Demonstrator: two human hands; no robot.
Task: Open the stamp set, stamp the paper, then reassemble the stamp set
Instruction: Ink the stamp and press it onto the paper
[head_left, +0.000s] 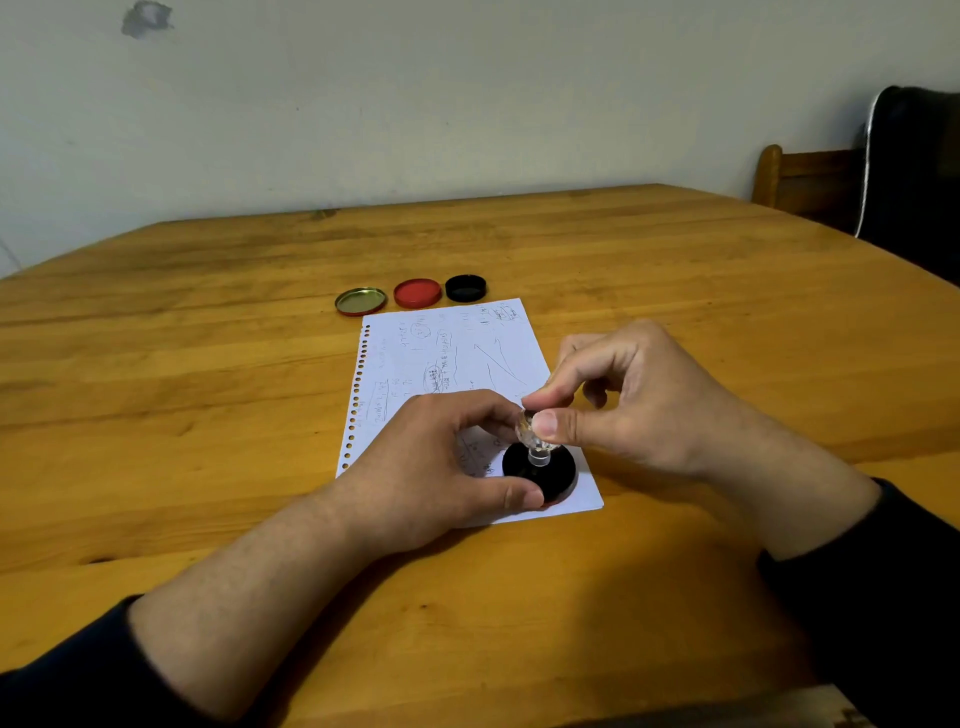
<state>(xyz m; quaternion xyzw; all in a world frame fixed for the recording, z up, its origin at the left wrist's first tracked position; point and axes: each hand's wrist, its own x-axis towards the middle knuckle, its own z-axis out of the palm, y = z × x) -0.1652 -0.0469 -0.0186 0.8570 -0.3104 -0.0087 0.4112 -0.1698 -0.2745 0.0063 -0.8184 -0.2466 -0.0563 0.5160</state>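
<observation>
Stamp (539, 462) upright on paper (441, 364) — clear handle up — both hands gripping.

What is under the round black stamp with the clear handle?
The round black stamp stands on the white notebook sheet, near its front right corner, on the wooden table. Its base covers any print. Right hand grips the handle; left hand steadies it.

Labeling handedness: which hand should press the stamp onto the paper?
Right. The right hand already pinches the round black stamp's clear faceted knob from above; the left hand only steadies its base on the white punched paper sheet.
</observation>
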